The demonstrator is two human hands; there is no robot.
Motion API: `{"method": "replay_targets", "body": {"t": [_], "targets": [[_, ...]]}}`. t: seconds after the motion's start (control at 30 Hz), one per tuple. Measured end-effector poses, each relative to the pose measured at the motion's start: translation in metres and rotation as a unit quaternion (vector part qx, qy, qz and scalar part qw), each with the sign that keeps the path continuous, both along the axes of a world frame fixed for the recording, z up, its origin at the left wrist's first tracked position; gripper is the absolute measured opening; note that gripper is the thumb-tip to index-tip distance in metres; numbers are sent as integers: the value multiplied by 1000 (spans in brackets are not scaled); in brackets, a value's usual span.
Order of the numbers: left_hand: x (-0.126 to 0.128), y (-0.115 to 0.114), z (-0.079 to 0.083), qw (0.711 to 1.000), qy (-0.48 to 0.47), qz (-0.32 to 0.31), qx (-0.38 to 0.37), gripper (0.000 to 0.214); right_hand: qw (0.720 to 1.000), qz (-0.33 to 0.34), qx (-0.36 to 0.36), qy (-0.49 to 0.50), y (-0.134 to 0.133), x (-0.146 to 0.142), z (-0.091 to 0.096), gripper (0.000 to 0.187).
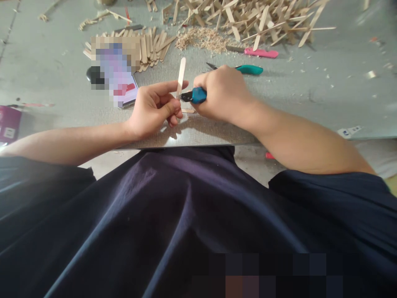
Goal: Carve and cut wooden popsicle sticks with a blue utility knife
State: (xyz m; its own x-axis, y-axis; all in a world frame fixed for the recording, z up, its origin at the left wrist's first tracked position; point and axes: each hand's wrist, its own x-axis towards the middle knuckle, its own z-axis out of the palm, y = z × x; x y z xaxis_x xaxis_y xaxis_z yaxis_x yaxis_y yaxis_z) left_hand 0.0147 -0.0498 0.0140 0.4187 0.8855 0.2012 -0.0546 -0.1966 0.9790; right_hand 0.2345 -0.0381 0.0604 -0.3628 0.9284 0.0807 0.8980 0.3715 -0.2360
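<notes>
Grey tabletop (pixel 310 91) below, half-curled left hand (pixel 153 107) pinches 1 stick (pixel 181 74); right hand (pixel 223 92) clenches a probable cutter (pixel 199 95).

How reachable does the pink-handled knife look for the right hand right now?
Probably not as is: the pink-handled knife lies close, but the right hand grips a blue cutter, and the teal-handled tool lies partly between.

On the table (pixel 310 95), piled sticks (pixel 263 20) lie behind shavings (pixel 201 40).
</notes>
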Motion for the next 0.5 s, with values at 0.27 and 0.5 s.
{"method": "replay_targets", "body": {"t": [0.27,0.5], "targets": [[1,-4,9,998,32,55,-9,38,998,-41,37,-38,2,2,0,18],[-4,5,-3,997,47,63,8,39,998,0,35,-43,6,4,-1,9]]}}
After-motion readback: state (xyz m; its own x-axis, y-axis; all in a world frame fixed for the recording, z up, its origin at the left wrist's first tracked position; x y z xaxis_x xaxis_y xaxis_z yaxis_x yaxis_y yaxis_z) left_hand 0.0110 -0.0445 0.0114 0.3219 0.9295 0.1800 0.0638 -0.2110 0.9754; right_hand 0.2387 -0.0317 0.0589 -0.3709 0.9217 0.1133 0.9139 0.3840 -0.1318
